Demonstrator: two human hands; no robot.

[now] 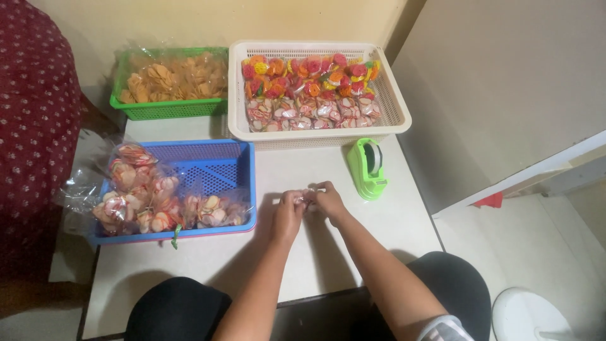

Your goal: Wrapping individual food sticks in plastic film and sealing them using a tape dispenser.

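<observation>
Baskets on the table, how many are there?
3: a green basket at the back left, a white basket at the back right, and a blue basket in front on the left. None looks hidden.

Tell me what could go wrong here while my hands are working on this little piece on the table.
The clear bags spill over the blue basket's left rim, past the table edge, and might slide off. The green tape dispenser sits close beside the right hand; a stray elbow could knock it. The left hand hides the small piece.
</observation>
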